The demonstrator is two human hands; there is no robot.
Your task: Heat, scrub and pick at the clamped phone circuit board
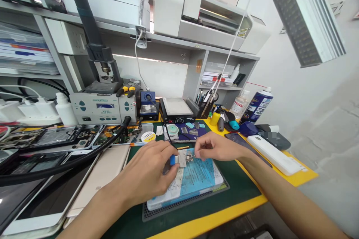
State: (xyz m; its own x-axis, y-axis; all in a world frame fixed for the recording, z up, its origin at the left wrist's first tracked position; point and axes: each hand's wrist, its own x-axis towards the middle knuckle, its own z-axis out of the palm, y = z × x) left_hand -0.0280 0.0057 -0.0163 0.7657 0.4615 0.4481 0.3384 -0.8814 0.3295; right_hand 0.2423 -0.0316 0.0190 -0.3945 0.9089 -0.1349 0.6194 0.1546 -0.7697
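Small circuit piece pinched at the left, right fingertips at its far edge

My left hand [150,164] is narrow, thumb and index finger closed on the small circuit piece [183,158] near its blue end [173,160]. The piece sits just above or on the blue-and-white pad [199,181]; contact unclear. My right hand [214,147] has its fingertips drawn together at the piece's right edge; whether they grip anything, I cannot tell.

Step, as I judge it: close two-handed work on that edge. Any next move calls for a firm left pinch and light right fingers.

Outward: beyond my left hand, a shallow tray [153,129] of green circuit boards, with a round yellow-sided tub [148,137] by its near corner, contents hidden. Ahead, between the hands, a round dish [172,130] with something pale green inside. Past my right hand, a black holder [206,110] of pens and slim tools; beyond it rightward, a clear bottle [239,104], fill uncertain.
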